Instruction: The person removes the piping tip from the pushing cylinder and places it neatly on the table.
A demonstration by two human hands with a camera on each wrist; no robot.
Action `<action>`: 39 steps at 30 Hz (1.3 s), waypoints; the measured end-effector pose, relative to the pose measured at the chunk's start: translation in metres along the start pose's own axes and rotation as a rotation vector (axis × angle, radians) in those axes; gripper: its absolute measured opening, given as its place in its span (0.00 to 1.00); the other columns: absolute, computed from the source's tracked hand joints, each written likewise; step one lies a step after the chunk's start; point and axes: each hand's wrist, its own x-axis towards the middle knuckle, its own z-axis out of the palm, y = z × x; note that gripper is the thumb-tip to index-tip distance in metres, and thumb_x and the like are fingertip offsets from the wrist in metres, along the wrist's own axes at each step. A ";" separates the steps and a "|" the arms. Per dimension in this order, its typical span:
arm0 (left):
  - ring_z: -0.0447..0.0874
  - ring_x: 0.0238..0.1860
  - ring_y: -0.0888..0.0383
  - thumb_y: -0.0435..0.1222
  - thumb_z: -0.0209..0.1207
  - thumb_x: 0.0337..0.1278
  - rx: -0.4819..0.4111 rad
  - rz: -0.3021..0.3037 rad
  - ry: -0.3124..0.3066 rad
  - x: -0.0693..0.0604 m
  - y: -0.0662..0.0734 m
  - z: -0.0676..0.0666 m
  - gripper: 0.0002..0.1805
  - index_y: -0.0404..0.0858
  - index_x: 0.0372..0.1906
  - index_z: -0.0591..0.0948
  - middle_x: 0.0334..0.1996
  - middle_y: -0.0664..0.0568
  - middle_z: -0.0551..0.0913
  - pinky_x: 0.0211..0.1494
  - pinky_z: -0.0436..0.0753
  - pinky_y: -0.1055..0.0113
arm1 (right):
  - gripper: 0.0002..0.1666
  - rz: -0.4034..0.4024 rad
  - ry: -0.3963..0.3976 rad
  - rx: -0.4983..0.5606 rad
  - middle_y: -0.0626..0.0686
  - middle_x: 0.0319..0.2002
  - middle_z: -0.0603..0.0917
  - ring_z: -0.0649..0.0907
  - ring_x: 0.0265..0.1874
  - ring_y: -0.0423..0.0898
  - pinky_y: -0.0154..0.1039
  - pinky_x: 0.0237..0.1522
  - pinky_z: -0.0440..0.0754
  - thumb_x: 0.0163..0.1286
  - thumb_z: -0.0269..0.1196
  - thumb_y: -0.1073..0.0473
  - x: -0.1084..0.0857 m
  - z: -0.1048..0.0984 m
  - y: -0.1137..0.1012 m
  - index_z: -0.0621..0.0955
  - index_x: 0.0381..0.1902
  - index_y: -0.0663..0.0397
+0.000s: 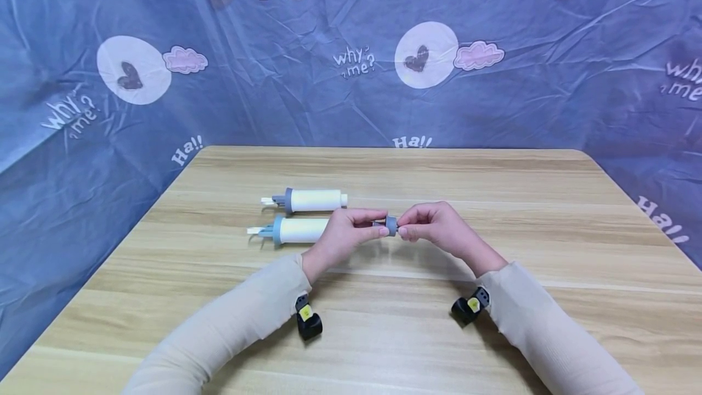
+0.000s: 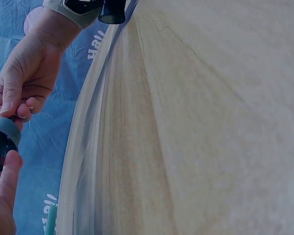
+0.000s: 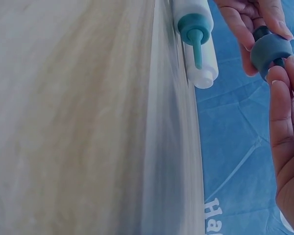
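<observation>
Between the two hands, a small grey-blue ring-shaped part (image 1: 391, 225) with dark pieces on both ends is held above the table. My left hand (image 1: 342, 236) pinches its left side between thumb and fingers, and my right hand (image 1: 444, 231) pinches the right end. In the left wrist view the part (image 2: 9, 130) lies between the left hand (image 2: 2, 203) below and the right hand (image 2: 32, 73) above. The right wrist view has the part (image 3: 270, 51) gripped by the right hand (image 3: 291, 132) and the left hand (image 3: 250, 22); some fingertips hide its ends.
A white cylinder with a grey collar (image 1: 316, 200) lies on the wooden table (image 1: 384, 334). In front of it lies another with a light-blue collar (image 1: 301, 230), its right end hidden behind the left hand. A blue printed cloth (image 1: 301, 102) hangs behind the table.
</observation>
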 end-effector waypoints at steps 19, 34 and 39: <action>0.81 0.35 0.64 0.36 0.67 0.47 -0.035 -0.013 0.079 0.002 0.001 0.000 0.21 0.38 0.50 0.81 0.43 0.48 0.85 0.37 0.80 0.70 | 0.19 -0.032 0.120 0.073 0.44 0.30 0.84 0.80 0.29 0.37 0.30 0.35 0.80 0.58 0.67 0.61 0.000 0.004 0.003 0.79 0.43 0.70; 0.82 0.35 0.65 0.34 0.67 0.48 -0.062 0.001 0.105 0.002 0.001 0.001 0.20 0.39 0.50 0.82 0.44 0.48 0.85 0.41 0.83 0.59 | 0.26 -0.062 0.112 0.111 0.52 0.41 0.85 0.83 0.37 0.38 0.32 0.40 0.82 0.55 0.68 0.64 0.001 0.010 0.004 0.76 0.52 0.66; 0.81 0.34 0.66 0.33 0.66 0.48 -0.062 0.014 0.100 0.002 0.001 0.002 0.19 0.38 0.50 0.82 0.44 0.47 0.85 0.35 0.80 0.72 | 0.27 -0.062 0.095 0.114 0.56 0.44 0.84 0.83 0.38 0.38 0.33 0.40 0.82 0.55 0.69 0.63 0.002 0.011 0.003 0.76 0.53 0.66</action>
